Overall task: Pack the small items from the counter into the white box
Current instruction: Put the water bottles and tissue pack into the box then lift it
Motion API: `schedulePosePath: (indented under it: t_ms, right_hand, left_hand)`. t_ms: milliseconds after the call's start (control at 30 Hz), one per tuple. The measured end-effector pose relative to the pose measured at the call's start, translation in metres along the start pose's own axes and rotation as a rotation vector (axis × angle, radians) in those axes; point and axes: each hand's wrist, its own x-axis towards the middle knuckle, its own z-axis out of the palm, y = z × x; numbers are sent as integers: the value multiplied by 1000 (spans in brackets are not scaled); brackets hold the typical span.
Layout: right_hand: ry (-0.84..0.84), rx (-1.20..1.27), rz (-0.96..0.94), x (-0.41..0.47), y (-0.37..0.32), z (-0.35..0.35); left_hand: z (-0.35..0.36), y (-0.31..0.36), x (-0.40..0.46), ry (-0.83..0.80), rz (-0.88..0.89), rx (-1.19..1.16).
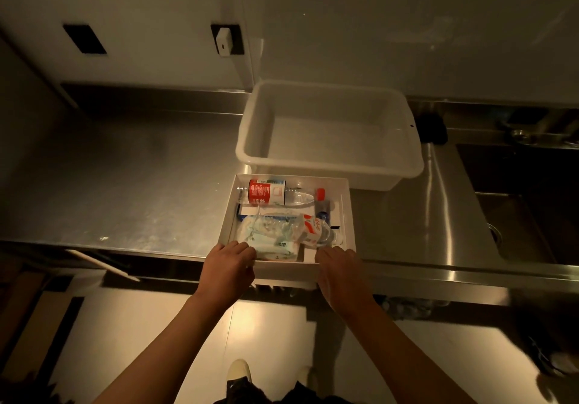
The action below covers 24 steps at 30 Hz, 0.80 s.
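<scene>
Head view: left hand [230, 267] and right hand [338, 270] clasp the white box's [350, 212] six-o'clock rim, likely to steady it; bottles [269, 191] and packets [275, 240] lie inside, twelve o'clock of both hands.

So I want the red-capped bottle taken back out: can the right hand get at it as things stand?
Probably yes. The red-capped bottle lies uncovered along the far wall of the open white box. The right hand grips the near rim, so it must let go and reach over the packets.
</scene>
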Motion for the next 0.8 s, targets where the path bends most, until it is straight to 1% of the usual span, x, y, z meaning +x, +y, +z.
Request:
schedulePosePath:
  t_ms: [133, 333, 533, 633, 733, 800]
  right_hand:
    - [79, -17, -70, -1, -5, -18]
    - [158, -20, -121, 6, -12, -45]
    - [234, 10, -144, 27, -20, -84]
    - [322, -1, -159, 36, -21, -105]
    - [393, -22, -187, 47, -17, -122]
    - [388, -27, -183, 56, -12, -129]
  left_hand:
    - [-12, 3, -10, 33, -32, -19]
    - [-46, 4, -18, 154, -20, -19]
    - [-86, 3, -6, 281, -1, 6]
    - [-100, 3, 4, 349, 19, 16]
    - [-114, 4, 21, 377, 43, 12]
    - [-121, 5, 33, 376, 50, -5]
